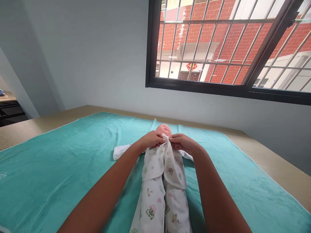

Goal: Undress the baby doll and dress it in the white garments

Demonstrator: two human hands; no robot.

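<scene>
A baby doll (164,128) lies on its back, its head pointing toward the wall. It wears a white baby jacket (153,163) printed with small cartoon figures, and matching trousers (153,202) reach toward me. At the neck, my left hand (152,139) pinches one side of the jacket's front edge. Opposite it, my right hand (182,143) pinches the other side, fingertips close to the left ones. A white sleeve (120,151) stretches out to the left, and another sleeve shows partly behind my right wrist. Any fastening between the fingers is too small to make out.
A teal blanket (73,155) lies under the doll, covering most of a light wooden table (274,158). Behind the table stands a pale wall (109,58) with a barred, dark-framed window (194,83). Another table (8,97) is at far left.
</scene>
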